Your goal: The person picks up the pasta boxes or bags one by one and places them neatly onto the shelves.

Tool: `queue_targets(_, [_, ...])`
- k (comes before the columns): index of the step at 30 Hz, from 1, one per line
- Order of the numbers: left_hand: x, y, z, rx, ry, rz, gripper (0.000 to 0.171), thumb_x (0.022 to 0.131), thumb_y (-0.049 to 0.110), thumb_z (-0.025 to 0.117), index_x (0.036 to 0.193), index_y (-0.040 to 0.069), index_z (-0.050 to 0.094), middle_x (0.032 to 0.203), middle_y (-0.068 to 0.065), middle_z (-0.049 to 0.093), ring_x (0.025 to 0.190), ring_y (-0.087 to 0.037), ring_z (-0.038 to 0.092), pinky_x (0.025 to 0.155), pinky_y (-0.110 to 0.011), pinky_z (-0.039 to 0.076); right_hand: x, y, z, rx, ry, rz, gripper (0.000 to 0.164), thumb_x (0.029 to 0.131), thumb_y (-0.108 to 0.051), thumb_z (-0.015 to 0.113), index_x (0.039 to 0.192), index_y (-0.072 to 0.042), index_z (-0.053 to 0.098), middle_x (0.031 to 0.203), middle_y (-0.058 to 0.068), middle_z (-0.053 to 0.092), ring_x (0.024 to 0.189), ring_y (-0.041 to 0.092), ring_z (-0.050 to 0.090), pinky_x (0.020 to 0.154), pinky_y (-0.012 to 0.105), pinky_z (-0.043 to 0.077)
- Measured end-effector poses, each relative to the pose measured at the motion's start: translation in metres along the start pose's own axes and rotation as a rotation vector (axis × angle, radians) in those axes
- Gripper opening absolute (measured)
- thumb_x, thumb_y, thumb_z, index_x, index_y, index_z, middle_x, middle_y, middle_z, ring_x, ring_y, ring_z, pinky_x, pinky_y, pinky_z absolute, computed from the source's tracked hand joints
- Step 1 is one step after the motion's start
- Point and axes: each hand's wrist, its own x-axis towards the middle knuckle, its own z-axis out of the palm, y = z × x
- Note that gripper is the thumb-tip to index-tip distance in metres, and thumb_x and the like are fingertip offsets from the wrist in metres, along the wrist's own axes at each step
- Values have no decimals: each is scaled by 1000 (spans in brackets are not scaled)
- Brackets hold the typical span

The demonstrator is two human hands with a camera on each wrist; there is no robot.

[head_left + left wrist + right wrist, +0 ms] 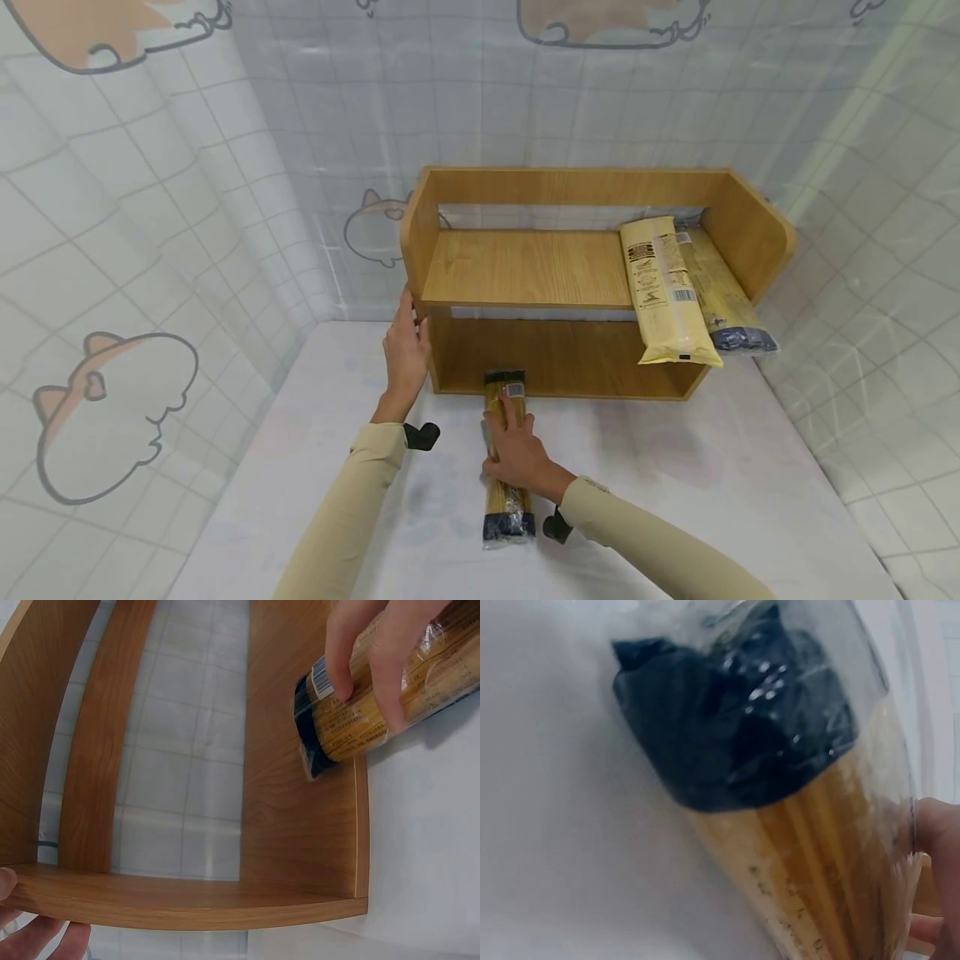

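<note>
My right hand [517, 450] grips a long clear packet of dry noodles [507, 504] with dark blue ends. The packet's far end lies over the front edge of the lower board of a small wooden shelf [525, 267]; its near end points toward me above the white table. In the right wrist view, the packet's dark end [735, 720] fills the middle, and only part of the hand shows at the right edge. My left hand [406, 354] holds the shelf's left side panel [187, 904], thumb on one face and fingers on the other.
A yellow packet [667, 292] lies at the right of the upper board, its end sticking out past the front. Beside it, against the right panel, lies another noodle packet [723, 287]. White tabletop [300, 467] spreads around; a tile-patterned sheet [337, 108] hangs behind.
</note>
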Motion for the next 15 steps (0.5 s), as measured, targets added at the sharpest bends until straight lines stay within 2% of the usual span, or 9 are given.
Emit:
queue_targets(8, [0, 4, -1, 9, -5, -8, 60, 89, 10, 51, 141, 25, 25, 128, -10, 53, 101, -29, 62, 74, -40, 56, 3, 5, 4, 116, 23, 37, 75, 71, -29, 66, 137, -26, 29, 151, 3, 1, 118, 43, 30, 41, 18, 36])
queue_targets(15, [0, 3, -2, 22, -11, -26, 60, 90, 9, 51, 141, 25, 24, 128, -11, 53, 101, -29, 62, 75, -40, 55, -1, 9, -3, 183, 28, -15, 72, 73, -18, 65, 137, -20, 32, 151, 3, 3, 116, 41, 31, 47, 21, 41])
